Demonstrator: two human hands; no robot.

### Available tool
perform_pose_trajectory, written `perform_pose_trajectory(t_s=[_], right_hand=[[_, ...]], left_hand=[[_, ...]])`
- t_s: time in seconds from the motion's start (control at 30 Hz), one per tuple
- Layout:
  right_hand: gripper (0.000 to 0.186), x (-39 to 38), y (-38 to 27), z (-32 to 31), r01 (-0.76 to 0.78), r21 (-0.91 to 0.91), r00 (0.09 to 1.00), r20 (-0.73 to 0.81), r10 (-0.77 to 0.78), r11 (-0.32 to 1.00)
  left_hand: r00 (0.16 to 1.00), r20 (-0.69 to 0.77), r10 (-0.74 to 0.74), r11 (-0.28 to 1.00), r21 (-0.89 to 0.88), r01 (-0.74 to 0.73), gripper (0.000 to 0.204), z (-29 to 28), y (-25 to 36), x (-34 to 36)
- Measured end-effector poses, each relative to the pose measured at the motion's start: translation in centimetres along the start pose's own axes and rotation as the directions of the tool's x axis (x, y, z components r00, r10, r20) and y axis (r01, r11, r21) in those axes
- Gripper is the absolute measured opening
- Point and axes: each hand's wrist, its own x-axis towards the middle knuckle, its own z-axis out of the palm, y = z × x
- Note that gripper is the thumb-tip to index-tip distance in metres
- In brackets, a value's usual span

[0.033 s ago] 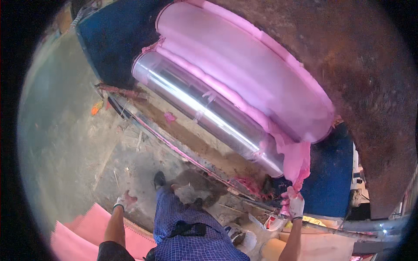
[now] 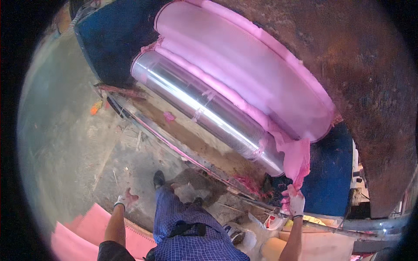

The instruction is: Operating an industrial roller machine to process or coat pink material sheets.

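A large two-roll mill stands before me. Pink rubber sheet coats its far roller (image 2: 248,65), while the near roller (image 2: 196,108) is bare shiny metal with a few pink patches. A thick pink bead lies along the gap between them. From the rollers' right end hangs a soft flap of pink rubber (image 2: 298,163). My right hand (image 2: 297,203), in a pale glove with pink stains, is closed on the lower end of that flap. Off to the left, my left hand (image 2: 126,199), gloved and stained too, holds nothing, its fingers apart above the floor.
Blue end plates (image 2: 328,174) flank the rollers. A pink-edged tray rim (image 2: 174,148) runs below them. Pink sheets with zigzag edges (image 2: 93,230) lie at lower left. A white tub (image 2: 274,222) and a yellow roll (image 2: 274,250) sit near my right forearm. Brown rusty metal rises beyond the mill.
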Motion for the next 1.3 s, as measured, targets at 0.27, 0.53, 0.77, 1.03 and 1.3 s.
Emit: perform_pose_trajectory(t_s=[0.27, 0.53, 0.77, 1.03, 1.3], right_hand=[[0.048, 4.4, 0.4, 2.4, -0.195, 0.112, 0.965, 0.200, 0.171, 0.974], [0.054, 8.6, 5.5, 7.8, -0.206, 0.313, 0.949, 0.294, 0.112, 0.927], [0.055, 6.0, 4.3, 4.2, -0.234, 0.352, 0.967, 0.181, 0.179, 0.906], [0.042, 15.1, 7.1, 12.6, -0.151, 0.639, 0.950, 0.304, -0.067, 0.755], [0.025, 19.1, 6.4, 23.1, 0.347, 0.349, 0.867, 0.234, -0.439, 0.871]], left_hand=[[0.953, -0.200, 0.230, 0.959, -0.117, -0.256, 0.099, 0.2, 5.9, -1.7], [0.984, -0.180, 0.011, 0.995, -0.092, -0.028, 0.096, 4.3, -5.9, -3.5], [0.986, -0.084, -0.144, 0.843, -0.533, 0.078, 0.101, 9.2, -11.8, -7.4], [0.994, -0.092, 0.053, 0.998, 0.044, -0.049, 0.102, 10.0, -9.0, -7.9], [0.976, -0.218, 0.006, 0.986, -0.164, -0.043, 0.098, 4.0, -1.5, -8.9]])
